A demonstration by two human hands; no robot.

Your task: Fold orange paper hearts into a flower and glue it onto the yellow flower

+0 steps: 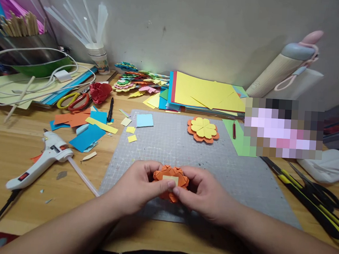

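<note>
Both of my hands hold an orange folded-paper flower above the near part of a grey cutting mat. A small pale yellow paper piece lies on the flower's middle. My left hand grips the left side, its thumb pressing the pale piece. My right hand grips the right side, with its thumb on the lower petals. The fingers behind the flower are hidden. Farther back on the mat rests a yellow-and-orange paper flower, one layer on the other.
A white glue gun with a clear stick lies at left, near orange and blue paper scraps. Red-and-yellow scissors are behind. Coloured sheets and several paper flowers line the wall. Black scissors and a yellow-black cutter lie right.
</note>
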